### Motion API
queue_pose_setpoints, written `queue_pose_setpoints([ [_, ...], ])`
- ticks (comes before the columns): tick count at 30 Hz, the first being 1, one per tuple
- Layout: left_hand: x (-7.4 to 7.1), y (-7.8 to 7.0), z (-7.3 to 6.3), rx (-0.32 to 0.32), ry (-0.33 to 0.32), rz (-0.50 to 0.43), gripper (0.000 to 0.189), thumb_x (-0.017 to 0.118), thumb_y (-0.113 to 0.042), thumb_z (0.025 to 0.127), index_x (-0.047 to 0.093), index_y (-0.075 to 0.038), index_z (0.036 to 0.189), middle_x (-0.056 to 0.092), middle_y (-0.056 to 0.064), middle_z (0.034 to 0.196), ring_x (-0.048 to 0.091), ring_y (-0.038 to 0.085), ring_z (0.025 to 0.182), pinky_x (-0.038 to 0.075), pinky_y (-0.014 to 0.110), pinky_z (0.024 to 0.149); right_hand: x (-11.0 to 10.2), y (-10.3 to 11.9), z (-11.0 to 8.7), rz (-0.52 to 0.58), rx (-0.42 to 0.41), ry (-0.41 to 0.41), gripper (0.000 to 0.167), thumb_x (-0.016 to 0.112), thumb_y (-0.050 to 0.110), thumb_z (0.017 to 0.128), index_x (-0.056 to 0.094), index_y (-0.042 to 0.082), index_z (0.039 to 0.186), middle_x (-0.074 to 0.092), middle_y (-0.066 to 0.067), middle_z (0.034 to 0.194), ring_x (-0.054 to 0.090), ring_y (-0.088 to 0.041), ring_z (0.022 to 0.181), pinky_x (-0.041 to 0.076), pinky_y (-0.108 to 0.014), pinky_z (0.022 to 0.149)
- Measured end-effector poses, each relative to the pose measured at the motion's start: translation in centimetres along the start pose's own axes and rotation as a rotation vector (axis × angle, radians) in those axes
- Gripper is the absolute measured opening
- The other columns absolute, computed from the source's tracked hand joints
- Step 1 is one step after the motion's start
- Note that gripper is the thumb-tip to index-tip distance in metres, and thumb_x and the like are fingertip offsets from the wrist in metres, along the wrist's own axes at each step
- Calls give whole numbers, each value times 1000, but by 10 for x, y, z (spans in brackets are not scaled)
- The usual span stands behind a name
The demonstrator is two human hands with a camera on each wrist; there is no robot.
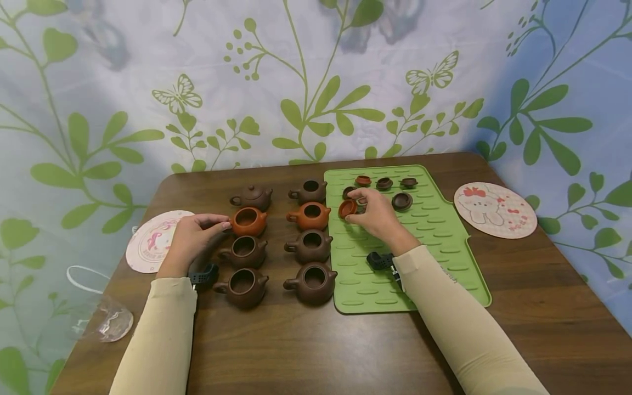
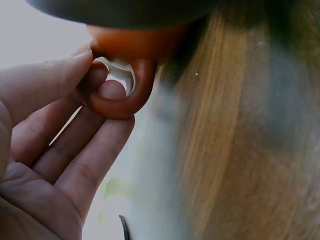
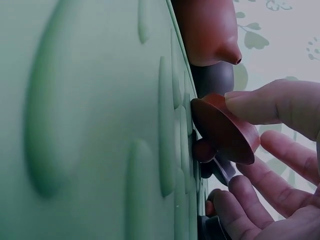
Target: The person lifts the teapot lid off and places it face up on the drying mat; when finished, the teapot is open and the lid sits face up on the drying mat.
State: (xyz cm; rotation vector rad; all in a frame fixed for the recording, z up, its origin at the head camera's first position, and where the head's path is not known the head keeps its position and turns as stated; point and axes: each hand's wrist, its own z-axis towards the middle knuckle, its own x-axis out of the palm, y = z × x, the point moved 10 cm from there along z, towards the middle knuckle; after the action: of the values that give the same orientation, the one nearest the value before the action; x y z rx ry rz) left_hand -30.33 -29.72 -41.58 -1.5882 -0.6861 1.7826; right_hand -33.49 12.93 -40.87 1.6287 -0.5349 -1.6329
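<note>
My left hand (image 1: pixel 191 237) pinches the ring handle (image 2: pixel 142 92) of an orange clay teapot (image 1: pixel 248 221), which stands lidless in the left column on the table. My right hand (image 1: pixel 377 213) holds a small orange lid (image 1: pixel 348 208) between thumb and fingers over the green mat. In the right wrist view the lid (image 3: pixel 225 130) is tilted, its round knob facing down toward the mat. Behind the left teapot stands a dark brown teapot (image 1: pixel 251 197) with its lid on. Another orange teapot (image 1: pixel 309 216), open on top, is in the right column.
Dark open teapots (image 1: pixel 243 288) fill out both columns. On the green mat (image 1: pixel 424 258) lie several lids, among them an orange one (image 1: pixel 363 180) and a dark one (image 1: pixel 402 202). Round pads (image 1: pixel 495 210) flank the table; a clear glass (image 1: pixel 116 322) is at left.
</note>
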Motion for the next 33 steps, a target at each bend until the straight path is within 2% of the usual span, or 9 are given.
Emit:
queue_pose_setpoints([
  [6, 1, -3, 0, 6, 21, 12, 32, 80, -38, 97, 83, -11, 114, 79, 5, 107, 70, 24, 104, 52, 33, 88, 1, 5, 1, -20, -22, -7, 52, 86, 15, 91, 65, 8, 139, 60, -10, 138, 56, -33, 124, 50, -51, 98],
  [10, -3, -2, 2, -2, 41, 5, 39, 79, -44, 96, 82, -11, 116, 78, 5, 108, 69, 24, 108, 52, 42, 95, 2, 15, 4, -25, -52, 5, 52, 85, 15, 92, 65, 8, 140, 59, -12, 139, 56, -34, 124, 49, -52, 98],
  [13, -9, -2, 2, -14, 41, 3, 42, 76, -47, 98, 81, -11, 119, 77, 6, 111, 67, 26, 113, 49, 50, 100, 3, 26, 8, -28, -90, 12, 51, 84, 16, 93, 65, 9, 140, 60, -13, 138, 56, -35, 123, 49, -53, 98],
  [18, -18, -5, 1, -40, 33, 6, 43, 74, -45, 100, 80, -9, 122, 75, 11, 121, 64, 31, 118, 47, 54, 101, 5, 55, 19, -55, -166, 32, 49, 82, 16, 95, 65, 7, 140, 60, -13, 137, 56, -36, 121, 49, -51, 97],
  [24, -23, -13, 20, -37, 26, -17, 49, 75, -46, 99, 75, -7, 129, 73, 14, 125, 64, 33, 120, 47, 55, 101, 18, 95, 37, -108, -257, 75, 42, 77, 18, 99, 66, 6, 139, 60, -12, 139, 55, -33, 128, 47, -49, 103],
  [27, -21, -16, 31, -39, 53, -26, 53, 76, -45, 99, 72, -5, 134, 71, 16, 128, 62, 33, 123, 48, 54, 101, 33, 116, 46, -150, -316, 113, 40, 75, 18, 101, 66, 5, 138, 61, -12, 139, 54, -32, 130, 43, -47, 108],
  [33, -19, -13, 50, -53, 102, -34, 56, 80, -37, 97, 68, -3, 140, 65, 21, 137, 59, 35, 128, 47, 54, 104, 64, 153, 61, -198, -398, 189, 38, 72, 20, 103, 65, 6, 138, 62, -11, 137, 56, -28, 127, 44, -40, 106],
])
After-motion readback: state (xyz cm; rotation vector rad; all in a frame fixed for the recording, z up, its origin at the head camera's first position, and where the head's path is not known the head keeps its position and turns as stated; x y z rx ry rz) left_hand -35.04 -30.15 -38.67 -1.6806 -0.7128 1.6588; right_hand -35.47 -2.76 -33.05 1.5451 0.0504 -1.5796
